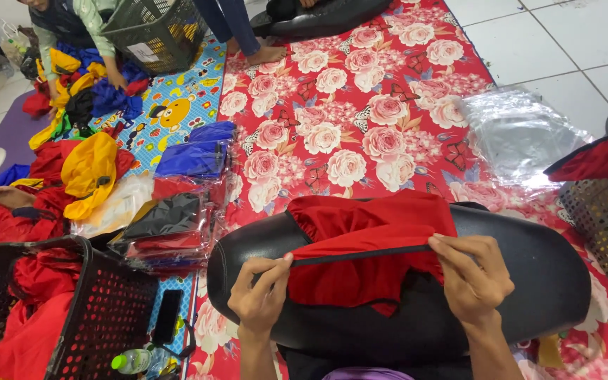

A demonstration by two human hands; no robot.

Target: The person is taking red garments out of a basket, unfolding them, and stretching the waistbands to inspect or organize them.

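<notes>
Both hands raised level, pinching, forearms entering from the bottom edge.
Left hand: thumb and forefinger closed in a pinch, knuckles up. Right hand: fingertips curled inward, pinch closed, wrist slightly bent.

Matt red cloth with black trim, on a smooth, faintly glossy black board.

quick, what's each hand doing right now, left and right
Left hand: closed, pinching the black trim of the red cloth.
Right hand: closed, pinching the other end of the same trim.
</notes>
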